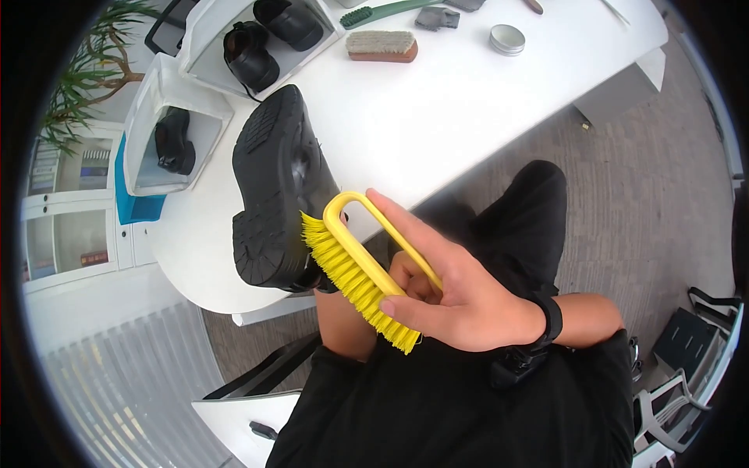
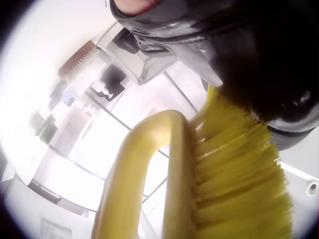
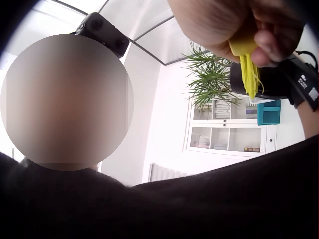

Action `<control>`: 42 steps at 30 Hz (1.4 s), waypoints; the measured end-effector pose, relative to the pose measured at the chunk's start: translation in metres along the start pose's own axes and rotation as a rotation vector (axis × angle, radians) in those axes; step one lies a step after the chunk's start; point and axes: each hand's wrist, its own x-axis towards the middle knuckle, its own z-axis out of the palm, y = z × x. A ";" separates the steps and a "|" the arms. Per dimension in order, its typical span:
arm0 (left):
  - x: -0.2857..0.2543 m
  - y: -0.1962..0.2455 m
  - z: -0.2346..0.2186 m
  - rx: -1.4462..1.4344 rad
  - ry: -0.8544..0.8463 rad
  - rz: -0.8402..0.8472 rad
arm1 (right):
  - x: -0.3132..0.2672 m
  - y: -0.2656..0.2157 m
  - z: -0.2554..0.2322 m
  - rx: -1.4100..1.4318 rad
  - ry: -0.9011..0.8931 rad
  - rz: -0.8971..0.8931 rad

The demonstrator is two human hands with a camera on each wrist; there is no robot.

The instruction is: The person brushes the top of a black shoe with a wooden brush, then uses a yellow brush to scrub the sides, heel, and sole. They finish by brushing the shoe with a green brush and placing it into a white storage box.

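Note:
A black shoe is held up in the head view, its treaded sole facing the camera. The left forearm runs up behind it, and the shoe hides most of the left hand; a strip of skin shows at the shoe's opening in the left wrist view. My right hand grips a yellow scrub brush by its looped handle, thumb along the near end. The yellow bristles meet the shoe's glossy upper in the left wrist view.
On the white table lie a wooden brush, a round tin, a green brush and a grey cloth. White boxes holding other black shoes stand at the left, beside a teal box.

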 end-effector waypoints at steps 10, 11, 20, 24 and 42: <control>0.003 0.002 0.005 -0.011 0.020 -0.005 | -0.005 -0.005 -0.004 0.078 -0.049 0.057; 0.002 0.002 0.007 -0.017 0.026 -0.001 | -0.006 -0.008 -0.006 0.075 -0.078 0.085; 0.028 -0.003 0.013 -0.056 0.093 0.013 | -0.009 -0.013 -0.019 0.043 -0.328 0.173; 0.048 -0.009 0.009 -0.076 0.149 0.050 | -0.018 0.002 -0.043 0.263 -0.325 0.187; 0.082 -0.054 -0.070 -0.035 -0.144 0.190 | -0.024 0.035 -0.101 0.989 -0.118 0.232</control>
